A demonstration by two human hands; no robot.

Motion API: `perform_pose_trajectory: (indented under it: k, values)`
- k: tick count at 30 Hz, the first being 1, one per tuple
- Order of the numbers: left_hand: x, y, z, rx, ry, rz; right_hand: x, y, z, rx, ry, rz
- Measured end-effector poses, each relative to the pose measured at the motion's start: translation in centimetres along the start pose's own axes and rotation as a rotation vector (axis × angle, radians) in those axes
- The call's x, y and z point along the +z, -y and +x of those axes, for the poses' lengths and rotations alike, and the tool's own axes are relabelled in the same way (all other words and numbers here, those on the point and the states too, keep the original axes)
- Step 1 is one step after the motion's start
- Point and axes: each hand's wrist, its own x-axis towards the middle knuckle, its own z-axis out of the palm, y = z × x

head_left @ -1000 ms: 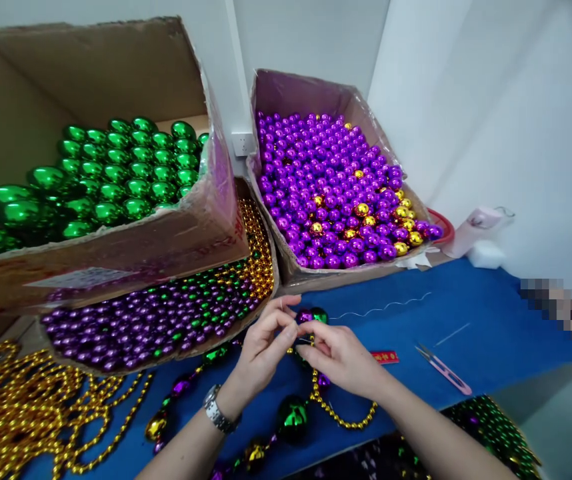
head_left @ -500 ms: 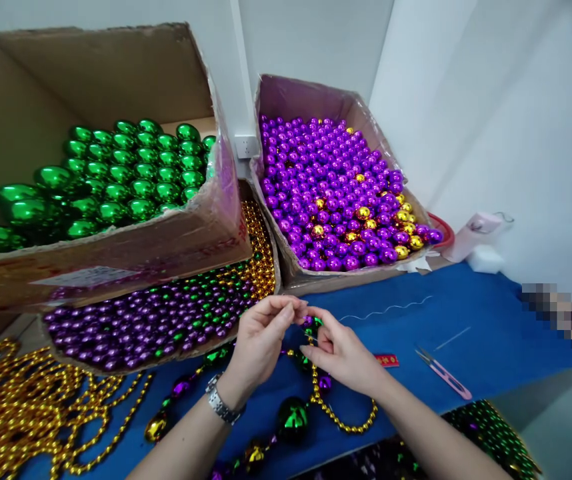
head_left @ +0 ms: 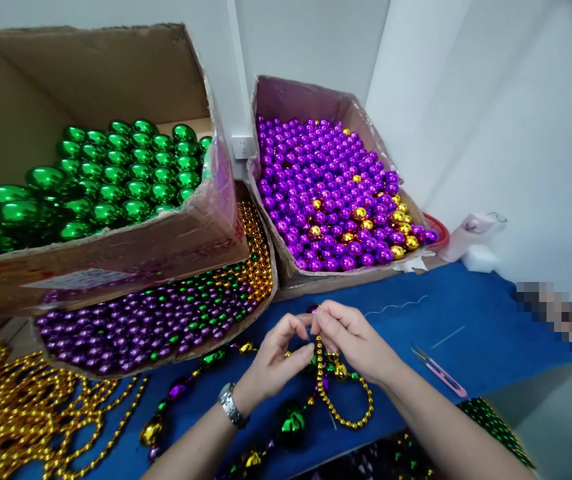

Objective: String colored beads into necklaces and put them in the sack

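**Beaded strand held at the fingertips over the blue table**

A string of small gold beads (head_left: 339, 400) is pinched between the fingertips of both hands just above the blue cloth-covered table (head_left: 466, 307). The left hand (head_left: 273, 357), with a metal wristwatch (head_left: 230, 405) on its wrist, is closed in a fine pinch on the upper end of the strand; the right hand (head_left: 353, 340) is closed on the same spot from the other side, fingertips touching those of the left. What exactly is gripped between them, bead or thread, cannot be told. Below the hands the gold strand hangs in a loop that rests on the cloth, and it is joined to a chain of larger green, purple and gold beads (head_left: 291, 420) laid across the table towards the lower left.

A good length is judged to be strung already, while the end in the fingers appears unfinished. Plenty of loose stock remains: a cardboard box of purple and gold balls (head_left: 336, 193), a box of green oval beads (head_left: 111, 180) and a tray of strung purple, green and gold beads (head_left: 166, 313). A pair of pink thread snips (head_left: 441, 372) lies untouched well to the right.
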Motion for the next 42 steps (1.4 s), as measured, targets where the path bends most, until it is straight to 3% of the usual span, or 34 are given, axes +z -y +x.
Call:
perform_pose_trajectory:
  k: [3,5,8,10,12,17,21,26,31,37,42]
  values:
    - [0.4,0.7,-0.6,0.051,0.013,-0.003,-0.1,0.3,0.4,-0.012,-0.07,0.298]
    - [0.6,0.9,-1.0,0.128,-0.079,0.013,-0.3,0.5,0.6,-0.015,-0.135,0.488]
    - [0.8,1.2,-1.7,0.366,-0.175,0.264,-0.6,0.8,0.7,0.0,-0.157,0.648]
    - [1.0,1.3,-1.8,0.513,-0.072,0.498,-0.5,1.1,0.6,0.014,-0.121,0.668]
    - [1.3,1.3,-1.5,0.55,0.044,0.655,-0.2,1.5,0.4,0.025,-0.069,0.65]
    - [1.6,1.0,0.7,0.503,0.1,0.714,0.4,3.0,0.1,0.031,0.017,0.628]
    - [1.3,0.4,1.1,0.508,0.177,0.665,-0.6,3.2,0.4,0.007,-0.061,0.701]
    - [1.1,0.2,0.7,0.435,0.145,0.591,-1.7,1.9,1.5,0.051,-0.2,0.852]
    - [1.1,0.3,1.1,0.356,0.098,0.461,-2.1,1.2,2.4,0.055,-0.221,0.849]
    - [1.0,-0.1,1.8,0.113,0.088,0.338,-3.1,-0.3,3.0,0.034,-0.256,0.685]
    - [0.8,0.0,2.5,-0.039,0.086,0.208,-5.3,-2.6,1.8,0.057,-0.276,0.281]
